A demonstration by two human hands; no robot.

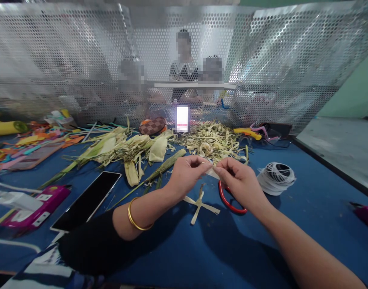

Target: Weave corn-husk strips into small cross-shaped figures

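My left hand (pixel 188 170) and my right hand (pixel 236 176) meet above the blue table, fingertips pinched. Between them is a small pale strip of corn husk (pixel 213 171), largely covered by the fingers. Below the hands lies a cross-shaped piece of husk strips (pixel 199 204) with a short brown stub at one end. Red-handled scissors (pixel 232 204) rest beneath my right hand, their blades mostly hidden. To the right stands a spool of white thread (pixel 276 178).
Corn husks (pixel 135 146) and a heap of husk shreds (pixel 214 138) lie behind the hands. At left are a phone (pixel 87 200) and a magenta power strip (pixel 41 206). A perforated metal screen (pixel 262 52) closes the back; people sit beyond it.
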